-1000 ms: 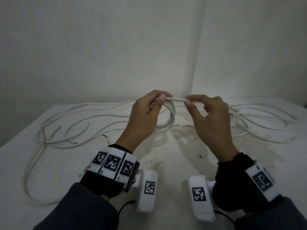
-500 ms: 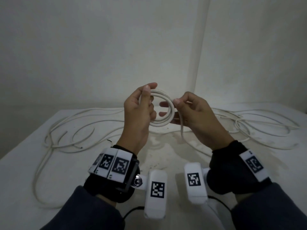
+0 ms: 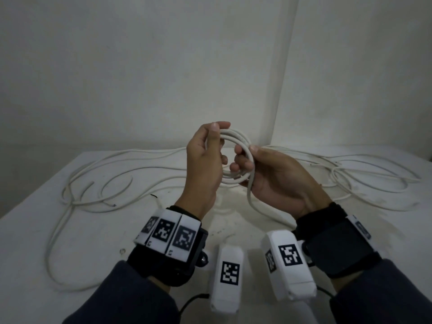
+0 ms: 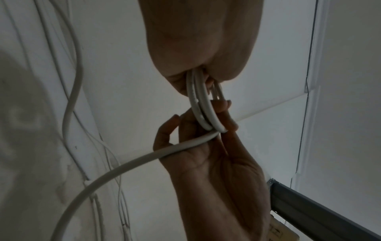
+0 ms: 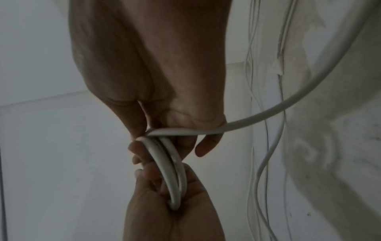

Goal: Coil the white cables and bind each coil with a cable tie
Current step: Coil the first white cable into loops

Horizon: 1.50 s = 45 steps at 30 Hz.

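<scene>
Hands [image 3: 236,164] round coil [image 3: 238,139] (white)

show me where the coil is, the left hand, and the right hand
coil [image 3: 242,139], head view, its upper right arc.
left hand [image 3: 202,169], head view, its back.
right hand [image 3: 278,181], head view, its palm.

Coil [image 3: 236,157] up between both hands — loose cables [image 3: 98,183] on table [image 3: 28,242] left, right, behind.

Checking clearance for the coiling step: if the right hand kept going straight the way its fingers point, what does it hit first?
Most likely the left hand. The right hand points leftward across the coil both hands grip, so the left hand's fingers on the coil's other side come first, though depth is unclear.
</scene>
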Available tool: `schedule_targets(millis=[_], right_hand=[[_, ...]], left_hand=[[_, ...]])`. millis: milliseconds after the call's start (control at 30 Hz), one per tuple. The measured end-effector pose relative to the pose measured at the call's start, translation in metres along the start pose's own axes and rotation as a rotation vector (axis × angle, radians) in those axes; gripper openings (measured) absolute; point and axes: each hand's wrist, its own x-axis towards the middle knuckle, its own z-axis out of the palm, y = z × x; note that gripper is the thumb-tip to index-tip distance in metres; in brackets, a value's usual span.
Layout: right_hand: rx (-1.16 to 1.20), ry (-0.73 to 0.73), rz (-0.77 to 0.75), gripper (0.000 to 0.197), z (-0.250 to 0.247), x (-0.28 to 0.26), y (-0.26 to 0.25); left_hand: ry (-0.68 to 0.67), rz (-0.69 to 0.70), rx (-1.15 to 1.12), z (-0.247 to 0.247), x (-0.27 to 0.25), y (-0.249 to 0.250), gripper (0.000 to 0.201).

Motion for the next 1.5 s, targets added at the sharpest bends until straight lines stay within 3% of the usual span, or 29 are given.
schedule_targets(millis=[200,333,400,500,633,700,800,900,967,1100,1300,1500], right_hand=[[0.048,-0.062,0.04,0.034,-0.005,-0.011,0.003],[0.025,-0.021,-0.026,0.025,-0.005,-0.007,0.008],[0.034,0.055,-0.082,0.023,-0.007,-0.004,0.009],[0.126,0.114,-0.218,0.024,-0.01,-0.002,0.002],[0.257,0.156,-0.354,0.025,-0.017,-0.004,-0.008],[0.297,0.154,-0.372,0.026,-0.019,-0.006,-0.008],[0.319,0.181,-0.355,0.027,-0.021,-0.006,-0.003],[0.296,0.265,-0.295,0.026,-0.026,-0.005,0.008],[0.301,0.295,-0.243,0.025,-0.029,-0.004,0.017],[0.304,0.311,-0.14,0.023,-0.031,-0.002,0.028],[0.358,0.322,-0.045,0.027,-0.032,0.0,0.034],[0.394,0.318,0.023,0.031,-0.03,-0.001,0.034]], left_hand=[[-0.091,0.065,0.075,0.002,-0.001,-0.005,0.028],[-0.086,0.037,0.09,0.002,0.0,-0.009,0.026],[-0.105,-0.114,0.093,0.001,0.003,-0.011,0.035],[-0.214,-0.457,0.176,-0.002,0.004,-0.015,0.055],[-0.7,-0.877,0.408,-0.001,-0.009,-0.018,0.078],[-0.738,-0.951,0.293,0.003,-0.011,-0.021,0.083],[-0.411,-0.889,0.015,0.006,-0.008,-0.022,0.049],[-0.076,-0.664,-0.248,0.001,0.003,-0.023,0.012],[0.058,-0.518,-0.33,-0.006,0.01,-0.02,0.01],[0.054,-0.369,-0.16,-0.014,0.015,-0.016,0.021],[0.011,-0.278,0.134,-0.013,0.012,-0.026,0.031],[-0.187,-0.402,-0.007,-0.01,0.006,-0.017,0.028]])
